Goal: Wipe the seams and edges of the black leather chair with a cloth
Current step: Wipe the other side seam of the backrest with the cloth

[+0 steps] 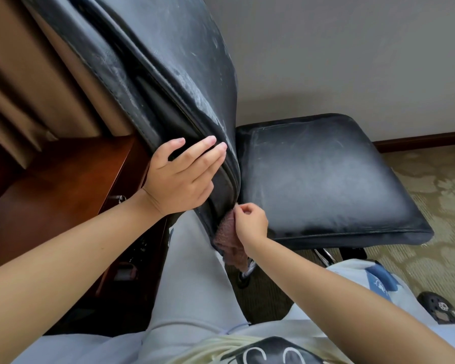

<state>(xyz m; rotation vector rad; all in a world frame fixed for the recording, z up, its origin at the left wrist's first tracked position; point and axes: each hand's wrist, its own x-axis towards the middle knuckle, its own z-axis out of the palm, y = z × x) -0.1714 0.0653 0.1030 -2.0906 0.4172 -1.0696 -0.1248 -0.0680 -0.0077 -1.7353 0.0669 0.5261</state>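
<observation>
The black leather chair fills the middle of the view, its dusty backrest (174, 69) rising from centre to upper left and its seat cushion (321, 174) spreading out to the right. My left hand (181, 174) lies flat on the side edge of the backrest, fingers straight, near the stitched seam. Lower down, my right hand (250, 222) pinches a reddish-brown cloth (229, 243) against the bottom edge of the backrest where it meets the seat. Most of the cloth hangs below that hand.
A red-brown wooden desk (71, 185) stands close on the left, with beige curtains (24, 74) behind it. My leg in light trousers (192, 285) is against the chair. Patterned carpet (436, 200), a chrome chair base (323, 256) and a dark shoe (439, 308) lie to the right.
</observation>
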